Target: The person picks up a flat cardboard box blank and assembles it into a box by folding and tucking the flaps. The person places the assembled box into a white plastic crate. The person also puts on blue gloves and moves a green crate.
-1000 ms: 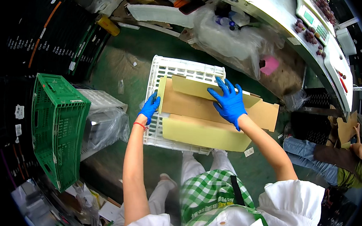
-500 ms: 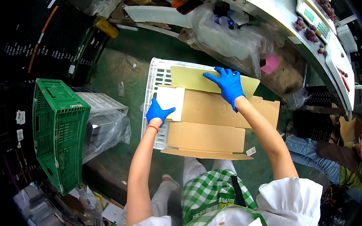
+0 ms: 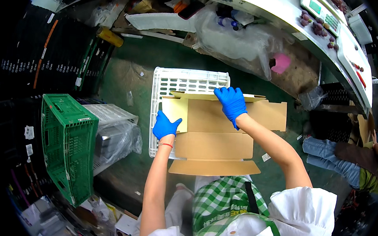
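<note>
An unfolded cardboard box point(image 3: 213, 145), brown inside with pale yellow flaps, lies across a white plastic crate point(image 3: 157, 90). At its left end, my left hand point(image 3: 166, 126), in a blue glove, grips the yellow end flap with the thumb over its face; some fingers are partly hidden. My right hand point(image 3: 231, 105), also gloved in blue, has its fingers curled over the top of the long far flap point(image 3: 194, 95). That flap stands nearly edge-on to me. On the near side, a brown flap point(image 3: 214, 167) hangs close to my apron.
A green crate point(image 3: 68, 145) and a plastic-wrapped crate point(image 3: 116, 135) stand at left. Along the far side runs a table point(image 3: 264, 12) with a scale point(image 3: 319, 11) and grapes point(image 3: 318, 27). Plastic sheeting point(image 3: 233, 38) lies beneath it. A person point(image 3: 346, 160) is at right.
The far flap has tipped from showing its broad yellow face to nearly edge-on. My right hand's fingers have curled over it. The near flap shows wider.
</note>
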Tool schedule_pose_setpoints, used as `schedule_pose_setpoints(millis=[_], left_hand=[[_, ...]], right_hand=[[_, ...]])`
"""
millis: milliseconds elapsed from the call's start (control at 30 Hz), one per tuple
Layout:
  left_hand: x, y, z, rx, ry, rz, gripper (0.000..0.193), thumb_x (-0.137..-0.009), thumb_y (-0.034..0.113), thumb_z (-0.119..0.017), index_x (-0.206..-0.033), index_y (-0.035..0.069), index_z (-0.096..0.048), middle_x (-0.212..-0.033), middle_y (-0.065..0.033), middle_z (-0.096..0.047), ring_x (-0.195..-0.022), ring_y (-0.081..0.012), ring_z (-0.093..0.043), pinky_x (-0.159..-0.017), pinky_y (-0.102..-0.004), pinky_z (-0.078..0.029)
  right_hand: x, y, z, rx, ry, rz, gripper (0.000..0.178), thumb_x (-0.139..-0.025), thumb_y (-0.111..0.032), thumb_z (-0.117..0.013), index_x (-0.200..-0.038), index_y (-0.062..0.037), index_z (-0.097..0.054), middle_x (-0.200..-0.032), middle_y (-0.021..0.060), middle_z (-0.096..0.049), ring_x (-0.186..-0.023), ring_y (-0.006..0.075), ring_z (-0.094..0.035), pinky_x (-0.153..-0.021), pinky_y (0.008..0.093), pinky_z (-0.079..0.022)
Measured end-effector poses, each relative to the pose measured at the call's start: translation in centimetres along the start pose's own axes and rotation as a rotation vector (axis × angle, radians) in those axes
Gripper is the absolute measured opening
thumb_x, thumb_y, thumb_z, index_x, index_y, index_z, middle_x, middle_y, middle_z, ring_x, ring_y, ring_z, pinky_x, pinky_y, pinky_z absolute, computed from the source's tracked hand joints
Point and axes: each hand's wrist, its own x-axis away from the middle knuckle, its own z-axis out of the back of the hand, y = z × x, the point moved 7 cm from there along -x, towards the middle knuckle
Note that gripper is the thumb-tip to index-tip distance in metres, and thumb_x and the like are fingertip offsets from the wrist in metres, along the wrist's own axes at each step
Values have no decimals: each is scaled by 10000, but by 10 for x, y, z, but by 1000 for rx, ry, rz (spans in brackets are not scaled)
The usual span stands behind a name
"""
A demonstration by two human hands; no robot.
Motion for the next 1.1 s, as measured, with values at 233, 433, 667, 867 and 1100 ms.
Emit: schedule_pose_setpoints(millis=[233,433,667,867,1100], left_hand=[[0,8,17,-68,98,-66,645,-531,393,-756,-957,66,-399,-890,-146,-541,-751,-323,-565,-597,-395,-463],[1,8,10,-169,92,-26,651,-536,406,-750,-955,64,-388,-900,-148,-535,-754,-313,-570,-603,-394,-466],[-2,18,0,-204,77,-40,604,-565,390,-735,-946,62,-400,-899,-143,-525,-737,-303,-577,-576,-402,-461],[17,35,2,-325,138,-128,627,-571,456,-713,-914,48,-383,-856,-106,-485,-684,-258,-574,-514,-355,-464],[26,47,-8,-292,139,-193,468,-659,256,-684,-944,53,-374,-917,-124,-463,-719,-298,-562,-536,-392,-449]], right_hand=[[-16,-9,10,-234,-1,-94,241,-723,-200,-583,-919,-83,-507,-804,79,-541,-746,248,-540,-663,351,-393],[-24,-13,-10,-226,-63,-72,126,-716,-75,-546,-839,-101,-539,-740,87,-569,-739,241,-571,-641,343,-409],[-13,-44,-16,-158,-101,87,144,-697,-78,-552,-838,-106,-554,-753,92,-554,-744,232,-575,-621,320,-447],[-38,-28,-21,-165,-209,72,152,-720,-84,-542,-870,-106,-561,-787,95,-581,-757,240,-588,-626,331,-457],[-40,-25,-28,-211,-143,64,118,-712,-69,-510,-815,-101,-555,-753,123,-585,-713,282,-578,-592,386,-459]])
